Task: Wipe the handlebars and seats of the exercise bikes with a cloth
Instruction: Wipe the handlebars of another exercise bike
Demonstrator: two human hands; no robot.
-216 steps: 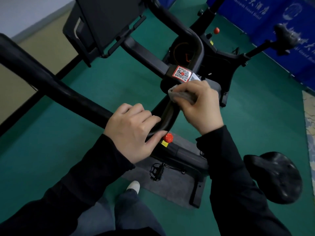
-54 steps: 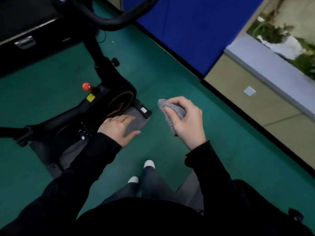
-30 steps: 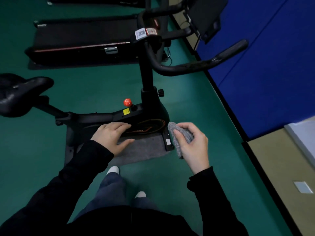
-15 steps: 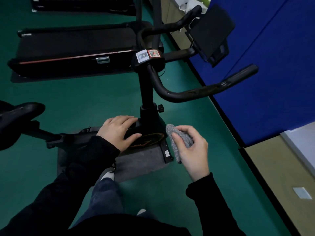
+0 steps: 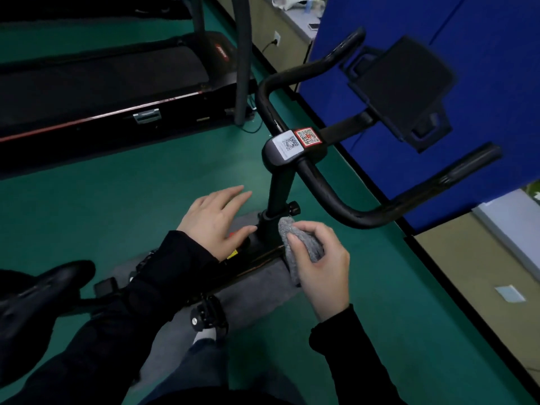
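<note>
One step closer to the handlebars, left hand fingers spread wide, right hand fingers still pinching the cloth

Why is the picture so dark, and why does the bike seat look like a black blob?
Head view: the room is dimly lit, so the black seat and handlebars lose their detail; head view too: the white QR stickers and the grey cloth in the right hand stand out brightest, and the left hand looks a little soft at the fingertips, likely motion blur.
</note>
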